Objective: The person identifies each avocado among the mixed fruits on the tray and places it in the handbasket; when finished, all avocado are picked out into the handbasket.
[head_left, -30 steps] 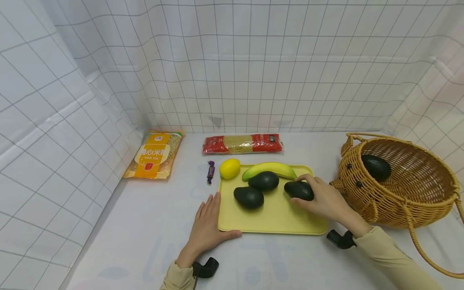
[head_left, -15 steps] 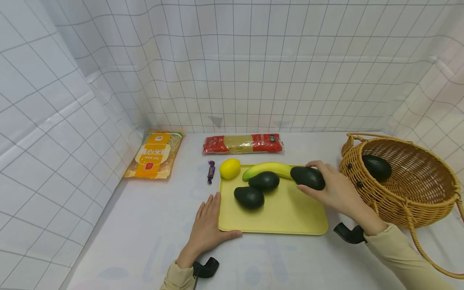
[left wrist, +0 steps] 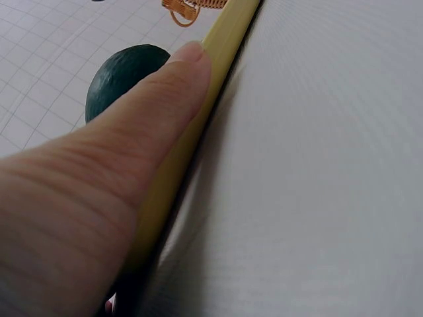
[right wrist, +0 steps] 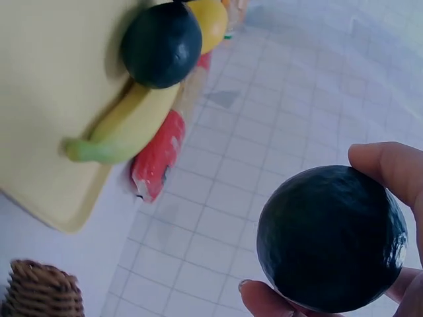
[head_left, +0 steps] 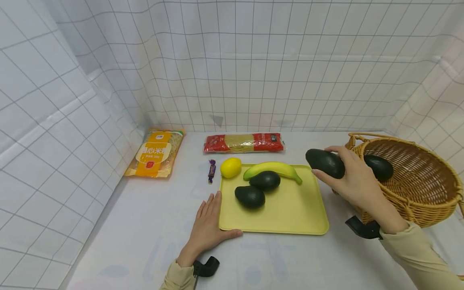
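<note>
My right hand (head_left: 357, 181) grips a dark green avocado (head_left: 325, 163) between thumb and fingers, held up between the tray and the wicker basket (head_left: 417, 209). The right wrist view shows the same avocado (right wrist: 330, 238) from its end. With fingers straight, my left hand (head_left: 208, 225) rests at the left front corner of the yellow tray (head_left: 282, 217), its thumb (left wrist: 165, 92) along the rim. On the tray lie two more avocados, one behind (head_left: 265, 181) and one in front (head_left: 250, 197), beside a yellow-green banana (head_left: 273, 168) and a lemon (head_left: 230, 167) at the corner.
Inside the basket sits another avocado (head_left: 378, 167). Behind the tray lies a red noodle packet (head_left: 243, 143). A purple-wrapped candy (head_left: 212, 171) is left of the lemon, and an orange food bag (head_left: 156, 154) lies farther left. A checked white curtain (head_left: 246, 72) encloses the table.
My right hand has lifted the avocado off the tray and carried it right, toward the basket. My left hand has stayed at the tray's corner.
</note>
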The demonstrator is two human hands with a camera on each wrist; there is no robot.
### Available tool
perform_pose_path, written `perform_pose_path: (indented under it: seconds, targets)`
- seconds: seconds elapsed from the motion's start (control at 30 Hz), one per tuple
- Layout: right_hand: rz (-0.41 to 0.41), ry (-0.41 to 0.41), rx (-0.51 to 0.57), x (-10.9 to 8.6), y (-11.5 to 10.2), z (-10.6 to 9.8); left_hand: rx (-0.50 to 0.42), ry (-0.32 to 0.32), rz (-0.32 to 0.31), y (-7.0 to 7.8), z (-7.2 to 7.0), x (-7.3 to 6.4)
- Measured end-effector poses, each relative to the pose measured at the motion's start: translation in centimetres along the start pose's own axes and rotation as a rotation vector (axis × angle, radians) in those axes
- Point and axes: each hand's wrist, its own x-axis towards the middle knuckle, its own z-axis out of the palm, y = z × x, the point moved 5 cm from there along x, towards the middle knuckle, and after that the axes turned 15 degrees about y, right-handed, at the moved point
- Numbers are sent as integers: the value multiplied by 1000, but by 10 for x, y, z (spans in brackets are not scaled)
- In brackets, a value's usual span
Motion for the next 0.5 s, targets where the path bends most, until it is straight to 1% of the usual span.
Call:
perform_pose_path:
  seconds: [0.1, 0.2, 0.27, 0.4, 0.5]
  targets:
    - [-24, 73, 9, 3, 1, -11, 2, 7, 5, 0, -1, 0]
    - [-12, 133, 22, 6, 4, -23, -1, 5, 2, 1, -1, 0]
    - [8, 162, 29, 7, 7, -31, -4, 2, 1, 1, -2, 0]
    - [61, 194, 27, 10, 17, -46, -6, -2, 0, 3, -2, 0]
    - [105, 219, 0, 10, 25, -59, -5, -5, -2, 3, -2, 0]
